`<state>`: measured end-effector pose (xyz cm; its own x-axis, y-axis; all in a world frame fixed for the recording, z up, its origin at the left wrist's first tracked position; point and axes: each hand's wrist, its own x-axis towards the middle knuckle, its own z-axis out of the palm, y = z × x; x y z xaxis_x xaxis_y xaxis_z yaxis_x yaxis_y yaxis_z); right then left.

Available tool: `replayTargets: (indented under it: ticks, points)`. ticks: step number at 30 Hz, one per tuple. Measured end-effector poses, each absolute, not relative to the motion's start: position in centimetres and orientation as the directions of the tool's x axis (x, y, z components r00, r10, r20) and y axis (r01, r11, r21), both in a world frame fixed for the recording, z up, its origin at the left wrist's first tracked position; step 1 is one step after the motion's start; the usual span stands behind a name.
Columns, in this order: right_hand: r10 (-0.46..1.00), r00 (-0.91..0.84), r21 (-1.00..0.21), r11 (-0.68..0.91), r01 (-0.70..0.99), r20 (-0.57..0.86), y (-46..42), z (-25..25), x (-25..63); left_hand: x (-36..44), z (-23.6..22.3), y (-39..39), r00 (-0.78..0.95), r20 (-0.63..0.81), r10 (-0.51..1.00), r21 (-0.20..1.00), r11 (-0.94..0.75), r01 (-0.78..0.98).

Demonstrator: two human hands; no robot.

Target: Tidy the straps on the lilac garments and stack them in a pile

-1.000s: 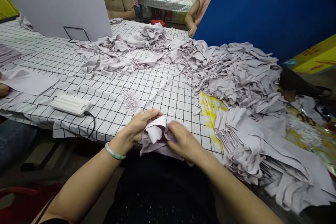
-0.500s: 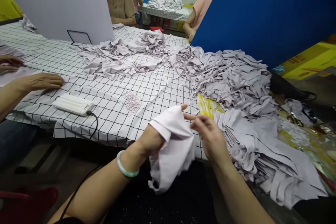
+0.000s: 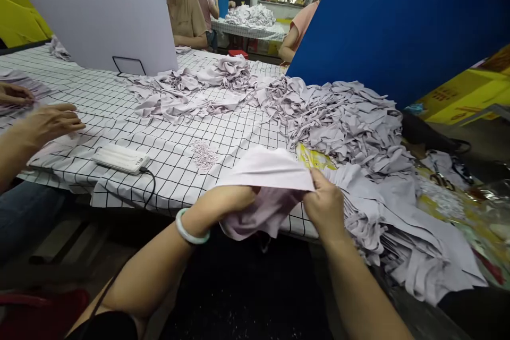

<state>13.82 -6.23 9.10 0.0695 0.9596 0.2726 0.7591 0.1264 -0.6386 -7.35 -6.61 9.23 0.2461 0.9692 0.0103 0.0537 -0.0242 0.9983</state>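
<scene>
A pale lilac-grey fabric piece (image 3: 271, 167) is spread between my two hands over the front edge of the table, its opening facing me. My left hand (image 3: 235, 201), with a pale green bangle at the wrist, reaches inside the cloth; its fingers are hidden by the fabric. At the right end of the opening, my right hand (image 3: 325, 201) is closed, pinching the edge between thumb and fingers. Beyond the cloth, a small heap of tiny pale clippings (image 3: 204, 156) lies on the checked tablecloth (image 3: 235, 138).
A large pile of similar fabric (image 3: 346, 117) stands at the right, with a layered stack (image 3: 398, 212) nearer me. A white power bank (image 3: 120, 158) with a cable lies left. A co-worker's hand (image 3: 51, 122) is at far left. White (image 3: 107, 10) and blue panels (image 3: 398, 21) rise behind.
The fabric was bunched between my hands, then draped over my left hand with my right fingers apart. Now it is stretched wide, with my right hand gripping its edge.
</scene>
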Motion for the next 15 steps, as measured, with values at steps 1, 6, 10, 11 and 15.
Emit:
replayTargets:
  ticks: [1,6,10,11,15]
  points:
    - [0.96,0.088,-0.62,0.102,0.778,0.267,-5.6,9.4,15.0,-8.1,8.7,-7.0,0.313,0.025,0.949,0.988,-0.07,0.134]
    - [0.966,0.12,-0.631,0.054,0.774,0.229,-4.7,9.9,16.7,-7.3,6.5,-8.4,0.408,0.195,0.892,0.733,-0.409,0.543]
    - [0.957,0.189,-0.703,0.02,0.711,0.218,-6.4,11.0,16.0,-5.9,5.0,-7.6,0.266,0.22,0.938,0.342,-0.33,0.88]
    - [0.945,0.226,-0.715,0.012,0.699,0.236,-6.9,11.4,16.2,-6.0,4.6,-7.5,0.277,0.195,0.941,0.303,-0.326,0.896]
    - [0.885,0.361,-0.724,-0.042,0.689,0.293,-8.4,12.4,17.7,-5.7,3.3,-8.7,0.319,0.319,0.892,0.349,-0.424,0.836]
